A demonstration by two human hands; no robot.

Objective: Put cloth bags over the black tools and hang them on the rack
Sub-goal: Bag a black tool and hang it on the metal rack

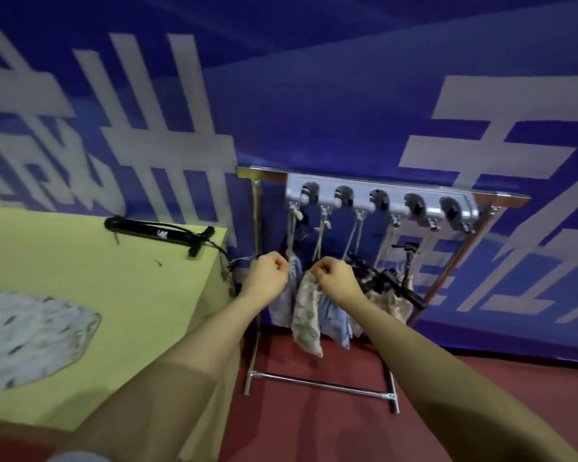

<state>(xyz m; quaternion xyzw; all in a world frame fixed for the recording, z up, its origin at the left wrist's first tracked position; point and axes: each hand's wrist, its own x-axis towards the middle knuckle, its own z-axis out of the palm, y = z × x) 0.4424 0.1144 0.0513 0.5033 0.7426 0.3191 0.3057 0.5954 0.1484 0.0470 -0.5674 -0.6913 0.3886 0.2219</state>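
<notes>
Dim, bluish, even light; soft overall blur, strong wide-angle bending at the edges, faint shadows.

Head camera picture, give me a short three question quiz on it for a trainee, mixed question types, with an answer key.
1. True or false: the black hand pump on the yellow-green table is already inside a cloth bag.
2. Multiple choice: the patterned cloth bags hang from cords on A) the grey plastic hook strip on the metal rack, B) the table edge, C) the blue banner wall.
3. Fill in: both the left hand and the right hand have their fingers ____ at the top of the hanging bags.

Key: 1 false; 2 A; 3 curled.
</notes>
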